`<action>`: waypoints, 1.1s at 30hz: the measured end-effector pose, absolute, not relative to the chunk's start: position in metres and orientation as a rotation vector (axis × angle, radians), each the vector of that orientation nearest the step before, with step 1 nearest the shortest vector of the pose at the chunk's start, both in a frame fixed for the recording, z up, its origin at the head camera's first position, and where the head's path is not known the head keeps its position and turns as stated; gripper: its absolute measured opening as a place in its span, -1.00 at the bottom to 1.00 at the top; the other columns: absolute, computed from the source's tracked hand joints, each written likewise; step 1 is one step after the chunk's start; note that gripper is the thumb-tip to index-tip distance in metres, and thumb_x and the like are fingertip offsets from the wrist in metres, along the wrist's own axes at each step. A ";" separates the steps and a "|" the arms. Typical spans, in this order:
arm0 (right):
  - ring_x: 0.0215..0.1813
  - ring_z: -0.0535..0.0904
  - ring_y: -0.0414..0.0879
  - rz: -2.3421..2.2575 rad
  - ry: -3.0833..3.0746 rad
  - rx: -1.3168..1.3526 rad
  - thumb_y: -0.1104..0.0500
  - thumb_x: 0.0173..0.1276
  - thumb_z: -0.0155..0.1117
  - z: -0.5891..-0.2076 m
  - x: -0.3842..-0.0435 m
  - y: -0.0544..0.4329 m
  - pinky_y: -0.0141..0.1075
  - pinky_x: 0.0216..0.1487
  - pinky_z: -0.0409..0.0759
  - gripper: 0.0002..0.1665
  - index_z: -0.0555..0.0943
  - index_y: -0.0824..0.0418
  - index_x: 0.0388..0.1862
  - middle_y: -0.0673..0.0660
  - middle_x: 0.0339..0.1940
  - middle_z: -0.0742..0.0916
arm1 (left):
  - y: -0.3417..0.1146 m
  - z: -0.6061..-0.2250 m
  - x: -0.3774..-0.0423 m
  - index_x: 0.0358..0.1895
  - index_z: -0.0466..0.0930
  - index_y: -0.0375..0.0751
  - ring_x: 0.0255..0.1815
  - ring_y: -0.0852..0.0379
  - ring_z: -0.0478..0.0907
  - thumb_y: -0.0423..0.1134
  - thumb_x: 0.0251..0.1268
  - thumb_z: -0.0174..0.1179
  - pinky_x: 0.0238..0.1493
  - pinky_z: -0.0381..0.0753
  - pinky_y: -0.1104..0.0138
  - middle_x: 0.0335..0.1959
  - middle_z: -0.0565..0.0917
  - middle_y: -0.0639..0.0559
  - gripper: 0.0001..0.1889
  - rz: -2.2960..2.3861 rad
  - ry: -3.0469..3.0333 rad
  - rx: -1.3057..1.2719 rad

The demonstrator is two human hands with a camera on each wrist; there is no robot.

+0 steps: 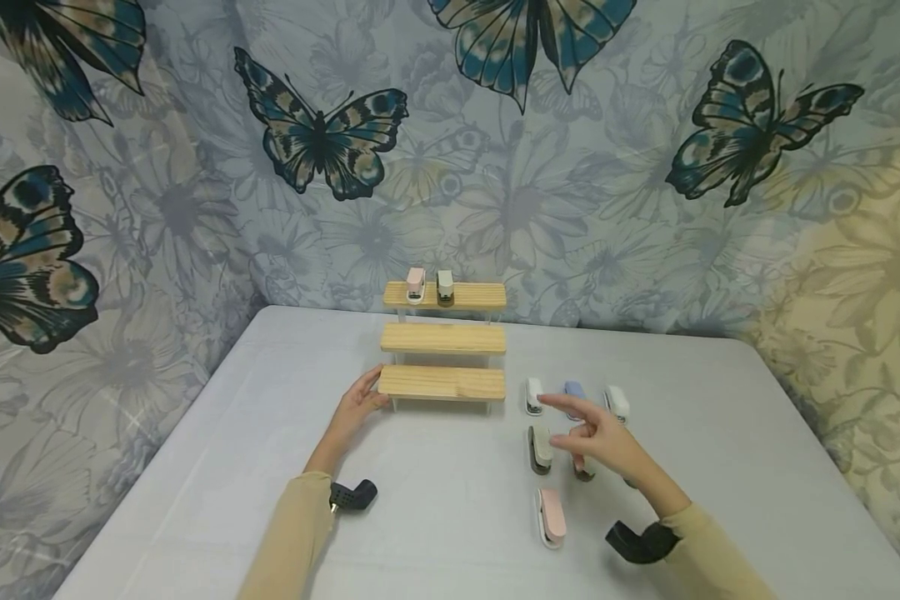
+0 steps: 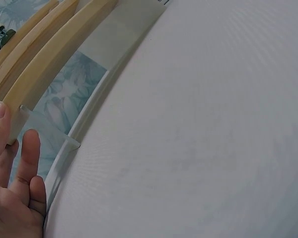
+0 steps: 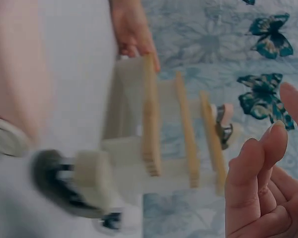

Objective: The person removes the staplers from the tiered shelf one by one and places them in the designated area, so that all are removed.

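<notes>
A three-step wooden display stand (image 1: 442,383) rises at the back of the table. My left hand (image 1: 357,402) holds the left end of its lowest step; in the left wrist view the thumb (image 2: 0,111) lies against the board's end. On the top step sit a pink stapler (image 1: 416,285) and a pale stapler with a dark base (image 1: 445,287). My right hand (image 1: 596,433) hovers over a group of staplers, its index finger and thumb apart with nothing between them. Closest to it lie a grey-green stapler (image 1: 541,450) and a white stapler (image 1: 534,396). It partly hides another stapler (image 1: 584,472).
A blue stapler (image 1: 574,400) and another white stapler (image 1: 617,403) lie behind the right hand. Nearer the front lies a pink stapler (image 1: 551,517). Butterfly-patterned cloth (image 1: 495,208) hangs behind the white table (image 1: 217,467). Each wrist wears a black camera mount (image 1: 643,542).
</notes>
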State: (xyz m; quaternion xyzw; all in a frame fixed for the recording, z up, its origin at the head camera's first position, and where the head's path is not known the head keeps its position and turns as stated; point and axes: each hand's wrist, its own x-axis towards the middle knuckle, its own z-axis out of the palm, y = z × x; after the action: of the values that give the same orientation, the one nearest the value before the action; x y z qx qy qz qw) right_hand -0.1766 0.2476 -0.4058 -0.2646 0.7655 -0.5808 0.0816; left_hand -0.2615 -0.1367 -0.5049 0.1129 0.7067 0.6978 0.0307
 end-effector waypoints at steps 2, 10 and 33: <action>-0.73 0.44 0.01 -1.747 2.306 -0.752 0.32 0.23 0.19 -0.396 -0.190 0.242 -0.18 -0.75 0.37 -0.37 0.26 0.31 0.28 0.13 -0.07 0.61 | -0.137 -0.505 -0.262 0.32 0.11 -0.26 -0.16 0.17 0.49 -0.29 0.22 0.13 -0.03 0.43 0.32 0.33 0.16 -0.08 -0.38 2.145 2.176 0.350; -0.68 0.40 -0.05 -1.897 2.268 -0.720 0.25 0.28 0.16 -0.364 -0.251 0.212 -0.19 -0.58 0.50 -0.41 0.26 0.30 0.28 0.22 0.29 0.32 | -0.138 -0.508 -0.264 0.33 0.11 -0.25 -0.02 0.17 0.46 -0.28 0.20 0.14 0.02 0.41 0.32 0.33 0.16 -0.07 -0.37 2.176 2.133 0.356; -0.52 0.43 -0.14 -2.061 2.016 -0.382 0.22 0.21 0.25 -0.356 -0.346 0.117 -0.34 -0.39 0.53 -0.07 -0.07 0.25 0.40 0.13 0.42 0.02 | -0.139 -0.506 -0.265 0.33 0.10 -0.21 -0.01 0.12 0.44 -0.29 0.25 0.09 0.05 0.39 0.27 0.33 0.15 -0.04 -0.41 2.130 2.153 0.344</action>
State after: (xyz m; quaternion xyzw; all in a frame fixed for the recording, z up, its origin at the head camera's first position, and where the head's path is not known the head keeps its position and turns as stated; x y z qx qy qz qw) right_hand -0.3464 0.1166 -0.3556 -0.1306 0.6884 -0.7039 0.1164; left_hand -0.2648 -0.1394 -0.5057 0.1128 0.7057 0.6979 0.0467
